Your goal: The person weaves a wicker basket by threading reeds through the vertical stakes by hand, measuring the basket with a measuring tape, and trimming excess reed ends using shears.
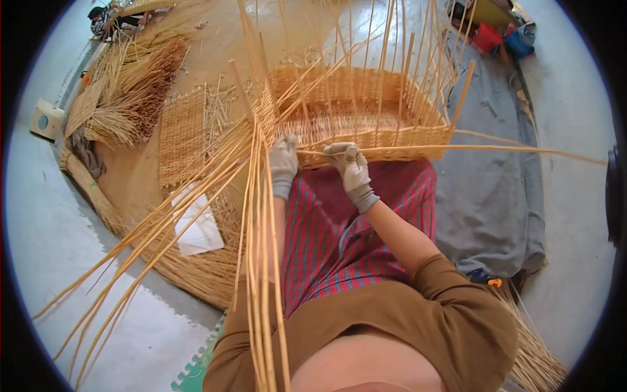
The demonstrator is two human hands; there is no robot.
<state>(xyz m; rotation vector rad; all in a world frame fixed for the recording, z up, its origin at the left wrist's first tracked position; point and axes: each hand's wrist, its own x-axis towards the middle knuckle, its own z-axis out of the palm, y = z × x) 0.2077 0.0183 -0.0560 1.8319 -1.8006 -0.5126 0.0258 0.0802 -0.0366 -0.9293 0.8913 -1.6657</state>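
Note:
A half-woven wicker basket (405, 138) rests at my lap, with tall upright stakes rising from its walls. My left hand (283, 163), in a pale work glove, is closed at the basket's near left corner; its fingertips are partly hidden against the weave. Also gloved, my right hand (353, 171) pinches a long wicker strand (470, 148) along the near wall. The strand's free end runs far out to the right. Many loose strands (189, 189) fan from the left corner toward the lower left, and several hang down over my left arm.
A flat woven panel (183, 134) and bundles of wicker rods (124, 98) lie to the left. Nearby is a white sheet (198, 225). Grey cloth (486, 196) covers the floor at right, with red and blue items (490, 39) beyond. A person (121, 23) sits far left.

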